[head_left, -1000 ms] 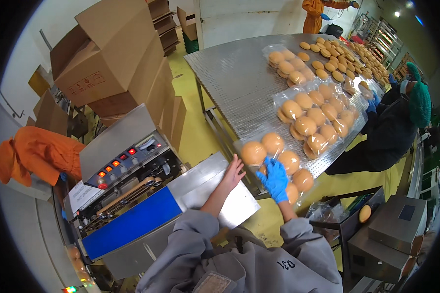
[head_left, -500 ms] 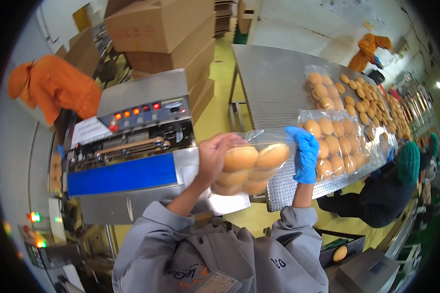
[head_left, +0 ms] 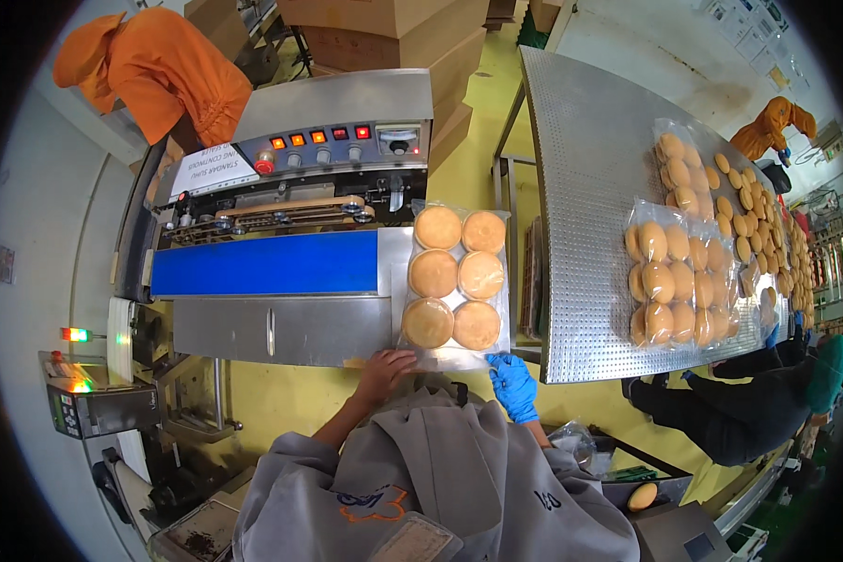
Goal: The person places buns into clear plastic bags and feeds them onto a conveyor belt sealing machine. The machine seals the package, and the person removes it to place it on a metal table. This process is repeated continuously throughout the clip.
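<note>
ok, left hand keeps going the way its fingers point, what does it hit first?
Probably the near edge of the clear bag of six buns: the bare left hand points up-right at that edge and looks about in contact already. Depth is unclear; the sealer's steel tray lies under it.

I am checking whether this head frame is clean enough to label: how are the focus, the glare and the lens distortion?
Head view: the bag of buns and both hands, left hand and gloved right hand, look sharp; strong fisheye bends the steel table edges and leaves a black rim; the sealing machine top shows mild sheen, no blown-out glare; far buns at the right rim are small and soft.
</note>
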The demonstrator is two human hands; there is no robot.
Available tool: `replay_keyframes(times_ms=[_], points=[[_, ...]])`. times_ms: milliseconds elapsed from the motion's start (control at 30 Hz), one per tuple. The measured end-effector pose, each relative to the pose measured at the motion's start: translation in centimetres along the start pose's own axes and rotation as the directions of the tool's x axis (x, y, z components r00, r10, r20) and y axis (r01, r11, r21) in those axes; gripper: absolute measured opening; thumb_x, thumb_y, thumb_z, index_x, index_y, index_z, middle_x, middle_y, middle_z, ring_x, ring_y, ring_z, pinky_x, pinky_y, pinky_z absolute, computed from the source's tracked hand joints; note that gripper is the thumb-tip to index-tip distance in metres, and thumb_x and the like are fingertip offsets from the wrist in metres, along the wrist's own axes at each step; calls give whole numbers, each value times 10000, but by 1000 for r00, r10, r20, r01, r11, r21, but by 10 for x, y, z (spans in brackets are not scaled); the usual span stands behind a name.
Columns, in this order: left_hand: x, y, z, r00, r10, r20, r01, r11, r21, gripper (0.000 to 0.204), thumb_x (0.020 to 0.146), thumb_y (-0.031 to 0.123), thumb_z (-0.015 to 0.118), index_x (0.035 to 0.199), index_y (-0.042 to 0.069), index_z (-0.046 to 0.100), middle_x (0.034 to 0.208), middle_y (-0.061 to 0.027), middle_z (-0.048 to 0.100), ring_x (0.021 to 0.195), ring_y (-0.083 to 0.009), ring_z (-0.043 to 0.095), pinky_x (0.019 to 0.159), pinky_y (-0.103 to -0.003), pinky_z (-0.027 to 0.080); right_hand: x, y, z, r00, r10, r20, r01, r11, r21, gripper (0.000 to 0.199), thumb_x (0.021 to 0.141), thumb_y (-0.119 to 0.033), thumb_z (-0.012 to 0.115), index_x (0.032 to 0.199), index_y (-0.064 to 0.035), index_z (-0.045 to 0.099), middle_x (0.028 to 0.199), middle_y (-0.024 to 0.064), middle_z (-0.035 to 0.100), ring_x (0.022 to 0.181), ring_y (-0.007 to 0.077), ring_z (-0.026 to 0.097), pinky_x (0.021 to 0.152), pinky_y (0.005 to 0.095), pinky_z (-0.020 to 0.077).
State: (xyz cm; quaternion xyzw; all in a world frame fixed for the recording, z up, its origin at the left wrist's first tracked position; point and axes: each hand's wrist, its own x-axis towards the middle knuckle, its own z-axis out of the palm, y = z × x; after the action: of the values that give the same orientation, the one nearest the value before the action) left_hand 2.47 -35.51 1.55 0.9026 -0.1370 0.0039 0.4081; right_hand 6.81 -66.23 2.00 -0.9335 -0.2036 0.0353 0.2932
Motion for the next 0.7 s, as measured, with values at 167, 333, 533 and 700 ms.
replay_keyframes(times_ms=[167,333,533,700], points=[[-23,-10,17,982,-56,-178,66,996,52,470,749,88,660,1193,93,505,1233,-120,473,1081,-320,484,903,-409,389,-22,6,22,998,61,-36,-62,998,-23,463,737,-178,681,1176,-122,544,1160,155,508,1026,326,527,829,383,462],[-15,-6,14,987,-77,-144,90,992,86,573,708,74,696,1231,124,466,1265,-130,435,1119,-325,454,919,-432,361,-12,-1,20,992,117,-53,-116,993,9,528,733,-150,671,1235,-191,511,1197,163,494,1068,321,514,831,387,462],[-15,-1,13,993,-45,-111,57,992,108,652,671,108,734,1257,170,456,1284,-141,403,1099,-332,447,913,-431,361,-10,-5,22,975,190,-118,-179,979,98,342,816,-162,623,1155,-180,585,1120,152,549,964,291,571,787,359,481],[-22,-8,20,974,-80,-212,83,997,7,662,658,85,737,1254,184,465,1297,-146,391,1085,-335,451,865,-433,408,2,-20,2,967,45,-251,-27,997,74,234,847,-164,603,1077,-136,632,1019,124,586,880,251,588,754,327,483]])
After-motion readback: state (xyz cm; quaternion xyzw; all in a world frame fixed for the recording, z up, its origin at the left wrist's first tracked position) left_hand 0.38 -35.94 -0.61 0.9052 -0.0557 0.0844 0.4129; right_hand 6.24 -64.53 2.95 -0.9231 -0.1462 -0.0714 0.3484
